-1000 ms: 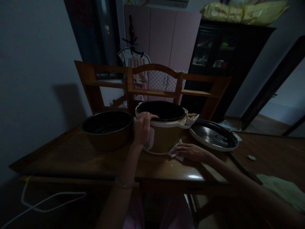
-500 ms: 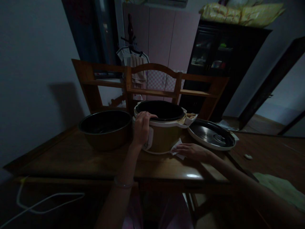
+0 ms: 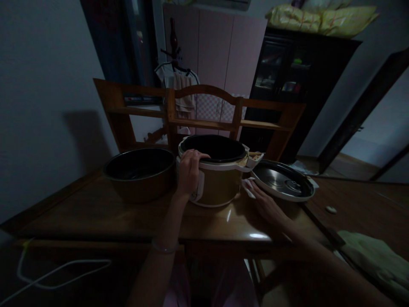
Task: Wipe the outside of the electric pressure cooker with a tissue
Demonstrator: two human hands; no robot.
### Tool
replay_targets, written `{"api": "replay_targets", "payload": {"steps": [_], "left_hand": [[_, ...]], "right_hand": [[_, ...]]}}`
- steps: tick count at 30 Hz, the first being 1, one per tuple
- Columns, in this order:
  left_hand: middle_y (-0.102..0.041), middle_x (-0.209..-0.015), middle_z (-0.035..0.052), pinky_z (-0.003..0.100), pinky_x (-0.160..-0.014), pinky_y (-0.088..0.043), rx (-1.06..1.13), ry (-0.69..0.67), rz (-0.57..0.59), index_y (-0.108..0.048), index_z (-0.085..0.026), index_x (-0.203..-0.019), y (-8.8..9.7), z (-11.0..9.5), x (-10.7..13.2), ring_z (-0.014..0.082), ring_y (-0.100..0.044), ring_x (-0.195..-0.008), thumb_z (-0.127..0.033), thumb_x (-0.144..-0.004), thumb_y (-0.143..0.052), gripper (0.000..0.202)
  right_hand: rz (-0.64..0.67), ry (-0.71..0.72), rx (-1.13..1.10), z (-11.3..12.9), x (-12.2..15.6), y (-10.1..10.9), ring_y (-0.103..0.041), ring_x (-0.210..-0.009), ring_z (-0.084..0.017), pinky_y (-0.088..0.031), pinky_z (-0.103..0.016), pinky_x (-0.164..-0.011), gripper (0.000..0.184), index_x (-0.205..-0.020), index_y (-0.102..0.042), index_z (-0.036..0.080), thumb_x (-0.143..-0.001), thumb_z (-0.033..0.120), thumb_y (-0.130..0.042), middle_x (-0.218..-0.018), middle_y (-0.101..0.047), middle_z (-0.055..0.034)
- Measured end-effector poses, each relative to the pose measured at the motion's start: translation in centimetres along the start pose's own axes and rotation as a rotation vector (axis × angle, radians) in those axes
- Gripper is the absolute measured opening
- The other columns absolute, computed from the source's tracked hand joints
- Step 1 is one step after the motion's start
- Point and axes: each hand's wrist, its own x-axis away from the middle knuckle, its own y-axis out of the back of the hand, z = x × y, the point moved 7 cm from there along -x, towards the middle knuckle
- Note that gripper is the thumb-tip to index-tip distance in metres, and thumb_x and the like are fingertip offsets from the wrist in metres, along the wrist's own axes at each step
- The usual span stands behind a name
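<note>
An electric cooker (image 3: 220, 185) with a gold body, white trim and a dark round opening stands upright on the wooden table. My left hand (image 3: 188, 172) is closed on its front left rim, the thumb reaching over the edge. In my right hand (image 3: 263, 202) is a crumpled white wipe (image 3: 248, 187), pressed under the fingers beside the cooker's right side; whether it is paper or cloth I cannot tell. Left of the cooker sits a wide inner pot (image 3: 140, 183), dark inside. The round lid (image 3: 277, 181) lies to the right, its metal underside facing up.
The wooden table (image 3: 128, 221) has a raised shelf (image 3: 204, 123) along its back. A wall (image 3: 47, 128) borders it at left. A white cable (image 3: 64, 266) hangs at lower left, and greenish cloth (image 3: 377, 260) lies at lower right. A dark cabinet (image 3: 294, 89) stands behind.
My right hand has moved the white wipe from the cooker's lower front right, further back and right along its side. My left hand stays on the rim.
</note>
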Motion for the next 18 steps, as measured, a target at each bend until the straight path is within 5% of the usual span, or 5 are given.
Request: {"api": "replay_targets", "payload": {"steps": [3, 7, 14, 18], "left_hand": [[-0.072, -0.104, 0.0028, 0.037, -0.11, -0.037, 0.001, -0.003, -0.006, -0.074, -0.024, -0.094, 0.0, 0.0, 0.0, 0.0193, -0.059, -0.109, -0.038, -0.105, -0.018, 0.058], [-0.071, -0.104, 0.0035, 0.037, -0.108, -0.039, -0.005, -0.008, -0.012, -0.074, -0.024, -0.093, 0.0, -0.1, 0.0, 0.0196, -0.06, -0.108, -0.037, -0.105, -0.018, 0.059], [-0.071, -0.105, 0.0028, 0.037, -0.108, -0.039, -0.034, 0.005, 0.012, -0.074, -0.025, -0.095, 0.0, 0.0, 0.0, 0.0195, -0.06, -0.11, -0.038, -0.105, -0.017, 0.06], [-0.071, -0.105, 0.0029, 0.037, -0.108, -0.04, -0.024, 0.005, 0.0, -0.074, -0.025, -0.095, -0.1, 0.1, 0.0, 0.0197, -0.06, -0.108, -0.038, -0.105, -0.017, 0.059]], "right_hand": [[-0.261, -0.279, -0.279, -1.5, 0.3, -0.6, -0.038, -0.146, -0.032, -0.033, -0.052, -0.12, 0.047, -0.139, -0.06, 0.022, -0.095, 0.037, -0.054, -0.149, -0.054, -0.005], [-0.365, -0.434, -0.429, -2.7, -0.3, -3.9, -0.07, -0.109, -0.033, -0.058, -0.047, -0.089, 0.055, -0.125, -0.068, 0.013, -0.095, 0.054, -0.046, -0.118, -0.074, -0.0116], [-0.449, -0.475, -0.579, -0.9, 0.2, -8.8, -0.072, -0.098, -0.027, -0.058, -0.04, -0.085, 0.057, -0.115, -0.07, 0.017, -0.095, 0.061, -0.04, -0.11, -0.075, -0.0078], [-0.369, -0.399, -0.569, 1.0, 1.0, -11.3, -0.07, -0.102, -0.028, -0.058, -0.042, -0.085, 0.062, -0.131, -0.061, 0.017, -0.098, 0.06, -0.031, -0.112, -0.074, -0.0088]]}}
